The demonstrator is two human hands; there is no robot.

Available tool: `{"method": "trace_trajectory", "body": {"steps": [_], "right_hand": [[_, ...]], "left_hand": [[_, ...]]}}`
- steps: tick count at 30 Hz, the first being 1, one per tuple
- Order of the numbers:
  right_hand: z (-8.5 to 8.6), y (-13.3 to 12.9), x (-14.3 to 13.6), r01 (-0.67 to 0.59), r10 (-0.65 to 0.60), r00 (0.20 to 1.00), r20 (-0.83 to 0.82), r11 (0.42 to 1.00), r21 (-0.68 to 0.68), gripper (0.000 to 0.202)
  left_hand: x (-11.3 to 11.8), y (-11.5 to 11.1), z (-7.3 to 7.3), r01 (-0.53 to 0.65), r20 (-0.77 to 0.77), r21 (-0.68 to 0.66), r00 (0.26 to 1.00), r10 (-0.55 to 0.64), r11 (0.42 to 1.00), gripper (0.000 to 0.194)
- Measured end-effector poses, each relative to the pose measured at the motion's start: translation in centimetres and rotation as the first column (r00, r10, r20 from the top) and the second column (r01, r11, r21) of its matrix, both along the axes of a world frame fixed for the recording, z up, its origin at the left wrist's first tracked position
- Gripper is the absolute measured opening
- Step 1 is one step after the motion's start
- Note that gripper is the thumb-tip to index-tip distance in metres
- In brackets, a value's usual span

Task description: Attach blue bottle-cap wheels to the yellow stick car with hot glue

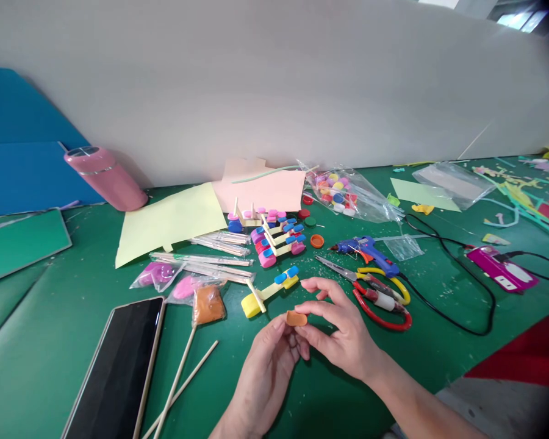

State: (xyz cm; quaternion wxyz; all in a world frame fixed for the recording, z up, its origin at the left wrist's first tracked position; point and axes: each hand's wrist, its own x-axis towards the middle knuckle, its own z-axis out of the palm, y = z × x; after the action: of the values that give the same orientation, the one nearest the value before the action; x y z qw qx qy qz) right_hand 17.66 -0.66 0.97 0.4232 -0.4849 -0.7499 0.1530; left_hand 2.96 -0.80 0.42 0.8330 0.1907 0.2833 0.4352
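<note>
A small, flattened piece of orange modelling clay [296,318] is pinched between the fingertips of both hands above the green table. My left hand [269,364] grips it from the left and below, its other fingers curled and partly hidden. My right hand [341,329] holds the right end with thumb and index finger, the remaining fingers bent loosely above. Just beyond lies a wooden-stick model [271,291] with yellow and blue clay parts. Farther back several similar models [277,241] in pink and blue sit close together. A bag of orange clay [209,305] lies to the left.
Scissors [379,292] and a blue glue gun [368,251] with a black cord lie at the right. A phone [116,369] and wooden sticks [180,381] are front left. Behind stand a pink bottle [107,180] and a bag of coloured caps [336,192].
</note>
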Motion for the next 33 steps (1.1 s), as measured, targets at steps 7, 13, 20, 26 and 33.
{"method": "trace_trajectory", "body": {"steps": [7,13,20,26,33], "right_hand": [[1.2,0.2,1.3,-0.202,0.217,0.972,0.093,0.969,-0.143,0.023],[1.5,0.1,1.6,-0.236,0.263,0.960,0.096,0.945,-0.227,0.025],[0.9,-0.5,1.3,-0.235,0.193,0.968,-0.160,0.921,-0.312,0.034],[0.9,-0.7,0.9,-0.253,0.160,0.947,-0.279,0.905,-0.341,0.023],[0.7,-0.6,1.1,-0.241,0.145,0.950,-0.278,0.904,-0.353,0.022]], "left_hand": [[-0.1,0.2,0.2,0.067,-0.141,0.021,0.988,-0.063,0.998,0.009],[0.0,0.2,-0.1,0.074,-0.169,0.020,0.983,-0.070,0.997,0.007],[0.1,0.3,-0.3,0.045,-0.219,0.032,0.975,-0.037,0.998,0.010],[0.1,0.1,-0.4,0.080,-0.417,0.168,0.909,-0.002,0.983,0.015],[0.2,0.0,-0.4,0.076,-0.397,0.184,0.918,0.003,0.980,0.017]]}}
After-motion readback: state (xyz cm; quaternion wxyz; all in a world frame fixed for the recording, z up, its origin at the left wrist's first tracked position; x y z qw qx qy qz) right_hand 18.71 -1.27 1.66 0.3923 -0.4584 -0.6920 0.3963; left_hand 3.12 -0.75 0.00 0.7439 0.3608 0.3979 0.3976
